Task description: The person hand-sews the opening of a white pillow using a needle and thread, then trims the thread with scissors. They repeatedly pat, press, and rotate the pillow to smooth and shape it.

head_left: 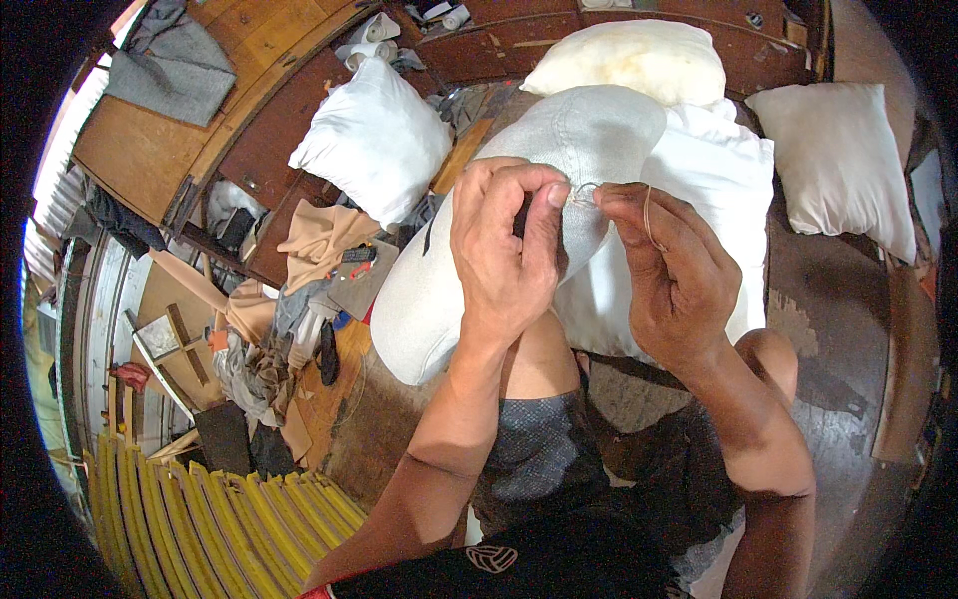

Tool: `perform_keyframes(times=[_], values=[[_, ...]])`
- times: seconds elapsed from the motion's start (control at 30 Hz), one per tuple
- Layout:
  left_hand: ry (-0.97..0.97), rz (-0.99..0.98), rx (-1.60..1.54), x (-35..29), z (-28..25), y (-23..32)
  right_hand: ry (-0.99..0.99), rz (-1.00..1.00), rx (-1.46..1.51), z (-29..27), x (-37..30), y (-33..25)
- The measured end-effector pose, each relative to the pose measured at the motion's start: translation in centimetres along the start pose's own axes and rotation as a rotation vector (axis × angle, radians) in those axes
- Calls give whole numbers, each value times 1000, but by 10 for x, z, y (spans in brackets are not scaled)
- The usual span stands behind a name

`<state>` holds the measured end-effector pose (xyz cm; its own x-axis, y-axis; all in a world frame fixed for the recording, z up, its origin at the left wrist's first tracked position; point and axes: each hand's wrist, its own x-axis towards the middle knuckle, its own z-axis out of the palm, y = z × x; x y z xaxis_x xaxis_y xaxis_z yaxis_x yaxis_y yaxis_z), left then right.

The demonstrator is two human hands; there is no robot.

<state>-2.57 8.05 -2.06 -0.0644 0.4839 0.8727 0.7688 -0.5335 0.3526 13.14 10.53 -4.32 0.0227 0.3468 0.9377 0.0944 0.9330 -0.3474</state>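
My left hand (504,245) is closed, thumb and forefinger pinched on a fine pale thread (581,198). Facing it, my right hand (684,270) pinches the same thread, and a strand loops over its fingers. A small thin curve shows between the fingertips; whether it is a needle or a loop of thread I cannot tell. Beneath both hands, a light grey stuffed cushion (424,290) with a rounded, bent shape lies by my knees, a seam showing on its far part. A short dark mark is on its left side.
White pillows (374,140) lie beyond and at the right (843,160), with a cream one (629,60) at the back. White cloth (733,190) spreads under the cushion. Fabric scraps (324,240) and tools clutter the left. Yellow slats (220,519) stand at the near left.
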Motion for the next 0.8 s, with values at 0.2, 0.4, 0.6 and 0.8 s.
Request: perform_keyframes(times=[0.2, 0.4, 0.6, 0.8], values=[[7, -12, -1, -1, 1, -1, 12, -22, 6, 1, -1, 3], [8, -12, -9, 0, 1, 1, 10, -12, 10, 2, -1, 2], [-1, 2, -6, 0, 1, -2, 10, 16, 25, 5, -3, 2], [-24, -17, -2, 0, 0, -2, -137, 188, -7, -6, 9, -6]])
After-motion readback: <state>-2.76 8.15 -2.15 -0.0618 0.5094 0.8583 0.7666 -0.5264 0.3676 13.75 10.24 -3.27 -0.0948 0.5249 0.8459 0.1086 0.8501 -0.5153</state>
